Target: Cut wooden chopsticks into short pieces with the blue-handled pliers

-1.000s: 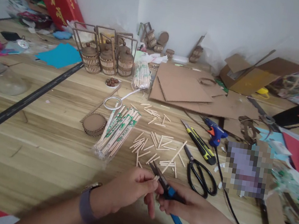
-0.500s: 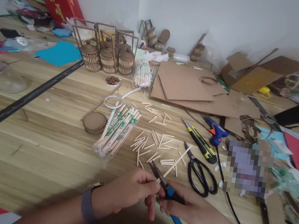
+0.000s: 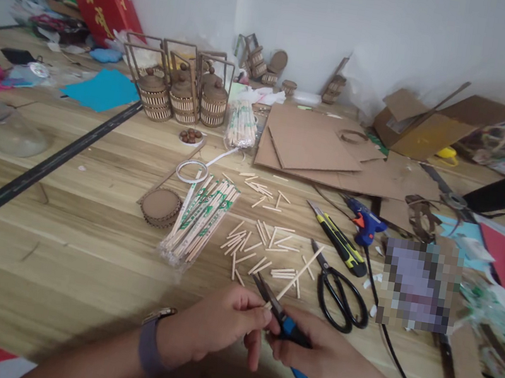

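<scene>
Near the bottom centre my left hand (image 3: 232, 320) pinches a thin wooden stick (image 3: 300, 272), which slants up to the right. Wrapped round the blue handles of a cutting tool (image 3: 288, 327) is my right hand (image 3: 317, 352). The tool's dark blades lie across the stick, close to my left fingertips. Several short cut stick pieces (image 3: 283, 273) are scattered just beyond my hands. To their left lies a plastic bag of long wrapped sticks (image 3: 202, 219). Black-handled scissors (image 3: 341, 296) rest to the right of the pieces.
A yellow cutter (image 3: 340, 241) and blue glue gun (image 3: 365, 223) lie on the right. Cardboard sheets (image 3: 312, 144), small lidded baskets (image 3: 183, 98) and a white tape ring (image 3: 191, 171) are farther back. A round cardboard piece (image 3: 160, 207) sits left of the bag.
The hands, stick and tool have stayed almost in place. The tool's blue handles have shifted slightly closer together.
</scene>
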The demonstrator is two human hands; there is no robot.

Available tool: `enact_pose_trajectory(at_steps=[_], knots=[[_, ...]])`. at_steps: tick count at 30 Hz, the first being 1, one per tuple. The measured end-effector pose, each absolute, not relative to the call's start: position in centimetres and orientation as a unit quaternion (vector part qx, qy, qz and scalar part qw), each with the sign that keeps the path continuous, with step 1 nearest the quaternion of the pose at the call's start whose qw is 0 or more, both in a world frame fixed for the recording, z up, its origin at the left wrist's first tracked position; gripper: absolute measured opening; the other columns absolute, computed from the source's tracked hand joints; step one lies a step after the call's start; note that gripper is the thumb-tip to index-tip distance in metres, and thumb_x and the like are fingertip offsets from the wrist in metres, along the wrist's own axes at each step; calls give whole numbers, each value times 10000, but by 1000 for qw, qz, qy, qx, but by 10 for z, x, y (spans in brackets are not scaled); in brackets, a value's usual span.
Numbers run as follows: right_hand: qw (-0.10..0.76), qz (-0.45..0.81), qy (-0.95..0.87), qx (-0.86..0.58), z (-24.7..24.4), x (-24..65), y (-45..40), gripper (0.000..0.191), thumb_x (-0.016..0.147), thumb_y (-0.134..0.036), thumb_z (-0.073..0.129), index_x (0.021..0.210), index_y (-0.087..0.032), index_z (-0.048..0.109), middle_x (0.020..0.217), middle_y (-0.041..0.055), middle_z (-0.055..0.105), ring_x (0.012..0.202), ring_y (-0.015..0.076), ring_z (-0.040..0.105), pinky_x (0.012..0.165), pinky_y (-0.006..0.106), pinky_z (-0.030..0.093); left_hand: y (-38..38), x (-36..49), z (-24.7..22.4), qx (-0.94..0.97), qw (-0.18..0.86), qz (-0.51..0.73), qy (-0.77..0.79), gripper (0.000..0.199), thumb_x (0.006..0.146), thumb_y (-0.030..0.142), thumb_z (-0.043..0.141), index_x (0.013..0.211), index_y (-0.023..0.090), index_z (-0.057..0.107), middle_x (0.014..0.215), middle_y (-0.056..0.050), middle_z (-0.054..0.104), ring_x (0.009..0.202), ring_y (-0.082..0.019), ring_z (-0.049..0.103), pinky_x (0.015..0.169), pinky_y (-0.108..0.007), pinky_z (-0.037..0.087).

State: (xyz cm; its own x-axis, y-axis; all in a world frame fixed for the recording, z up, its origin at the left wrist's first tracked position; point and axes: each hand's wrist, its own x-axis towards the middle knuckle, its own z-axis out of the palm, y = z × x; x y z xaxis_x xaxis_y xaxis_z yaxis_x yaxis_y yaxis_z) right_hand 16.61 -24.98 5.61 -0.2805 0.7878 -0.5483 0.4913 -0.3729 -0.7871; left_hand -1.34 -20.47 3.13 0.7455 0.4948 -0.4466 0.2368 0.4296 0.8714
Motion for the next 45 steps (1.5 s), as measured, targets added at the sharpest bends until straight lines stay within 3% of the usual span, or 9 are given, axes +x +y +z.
enact_pose_trajectory(at_steps=[7, 11, 19, 26, 45], knots=[[134, 561, -581, -575, 51, 163, -250, 64, 705, -206, 497, 746, -220, 449, 752, -16, 470, 740, 168, 431, 679, 284, 354, -205, -15, 29, 550, 756, 77, 345, 382, 902, 423, 417, 879, 136, 666, 512, 34, 534, 529, -129, 489, 668, -261, 385], [143, 542, -593, -578, 45, 163, -253, 78, 781, -256, 496, 733, -223, 444, 711, -25, 460, 700, 164, 411, 649, 280, 351, -207, -15, 25, 559, 758, 86, 324, 385, 894, 467, 424, 847, 148, 633, 521, 32, 535, 524, -124, 479, 649, -255, 376], [170, 551, -588, -567, 43, 164, -252, 157, 841, -326, 507, 896, -200, 583, 881, 38, 603, 858, 214, 530, 810, 340, 419, -209, -13, 21, 541, 758, 119, 343, 216, 906, 379, 413, 881, 180, 494, 535, 46, 526, 497, -121, 505, 590, -239, 381], [148, 619, -532, -558, 53, 170, -249, 126, 788, -275, 541, 890, -203, 550, 822, 4, 552, 773, 173, 477, 686, 295, 398, -209, -15, 29, 564, 735, 107, 360, 371, 947, 480, 334, 907, 167, 529, 536, 35, 547, 509, -131, 521, 597, -249, 379], [137, 588, -548, -580, 51, 167, -251, 96, 786, -273, 532, 858, -209, 522, 808, -1, 519, 776, 177, 452, 687, 299, 397, -208, -14, 28, 568, 724, 96, 379, 343, 969, 401, 329, 907, 156, 561, 495, 56, 509, 471, -119, 476, 573, -239, 348]])
